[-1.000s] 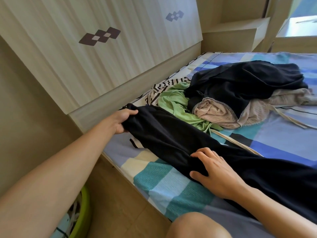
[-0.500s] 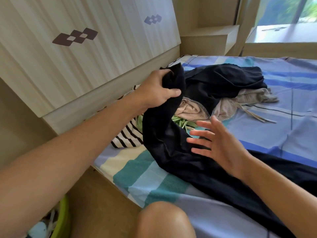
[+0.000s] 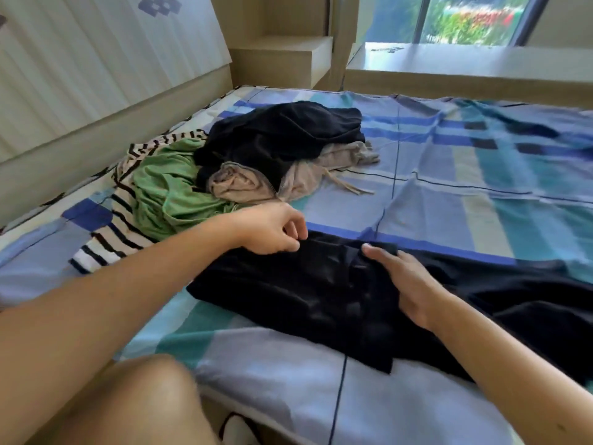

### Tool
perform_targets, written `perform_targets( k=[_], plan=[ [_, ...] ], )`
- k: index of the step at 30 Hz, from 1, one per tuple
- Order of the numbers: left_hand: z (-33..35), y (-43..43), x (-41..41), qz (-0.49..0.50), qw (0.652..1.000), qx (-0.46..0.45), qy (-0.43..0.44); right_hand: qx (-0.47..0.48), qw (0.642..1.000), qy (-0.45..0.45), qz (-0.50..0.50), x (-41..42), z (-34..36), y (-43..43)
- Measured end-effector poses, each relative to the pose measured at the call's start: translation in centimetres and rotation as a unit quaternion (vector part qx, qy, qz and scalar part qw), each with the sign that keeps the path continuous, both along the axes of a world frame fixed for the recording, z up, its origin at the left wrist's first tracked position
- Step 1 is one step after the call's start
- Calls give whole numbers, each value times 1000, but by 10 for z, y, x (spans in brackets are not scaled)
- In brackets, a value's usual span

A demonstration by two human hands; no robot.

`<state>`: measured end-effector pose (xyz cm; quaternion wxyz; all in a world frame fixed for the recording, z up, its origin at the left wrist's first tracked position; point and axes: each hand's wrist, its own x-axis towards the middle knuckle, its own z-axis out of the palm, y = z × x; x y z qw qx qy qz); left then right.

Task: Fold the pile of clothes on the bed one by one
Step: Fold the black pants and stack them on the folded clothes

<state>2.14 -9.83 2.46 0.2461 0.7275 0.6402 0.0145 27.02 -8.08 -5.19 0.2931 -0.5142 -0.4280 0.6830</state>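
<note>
Flat on the bed (image 3: 449, 194), near its front edge: black garment (image 3: 305, 303), doubled over, matte, lightly creased. Left hand (image 3: 272, 229) pinches its far hem. Right hand (image 3: 410, 284) presses on it, fingers straight. Pile of clothes (image 3: 256, 155) just behind: black, beige, green, striped.

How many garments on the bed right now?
5. Black garment nearest, laid out; piled behind: striped top leftmost, green shirt on it, beige piece beside green, dark garment over beige. Others may be hidden.

The black garment (image 3: 321, 300) is running off the right edge. The striped shirt (image 3: 112, 232) is lying partly under the green shirt (image 3: 167, 194). The right hand (image 3: 407, 284) is covering its own fingers.
</note>
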Motion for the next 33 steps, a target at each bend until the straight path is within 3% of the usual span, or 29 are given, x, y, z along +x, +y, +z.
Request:
perform_targets(
  k=[3,7,9,11,12,14,17,23,26,29,31,33],
  plan=[
    [-34,-12,12,-29,998,20,60,107,979,-169,30,-10,0,-3],
    [-48,8,19,-23,984,119,130,127,976,-177,16,-8,0,-4],
    [-43,22,22,-18,981,128,146,213,944,-245,-51,-3,2,-11],
    [-38,34,24,12,988,135,77,309,905,-271,-108,2,3,-23],
    [-38,40,24,29,990,133,33,312,906,-268,-100,3,4,-28],
    [-39,48,25,53,991,125,-20,253,924,-285,5,-1,7,-41],
    [-44,53,29,75,987,132,-60,220,901,-357,112,-11,2,-51],
    [-56,52,25,46,983,92,-149,267,937,-218,49,-11,-2,-62],
    [-54,49,25,35,977,80,-196,263,929,-203,165,5,2,-74],
    [-56,47,28,15,985,71,-158,192,917,-201,285,17,10,-73],
    [-62,46,28,3,993,52,-105,206,928,-206,233,19,12,-59],
    [-64,44,27,1,997,33,-63,229,939,-226,120,18,11,-38]
  ],
)
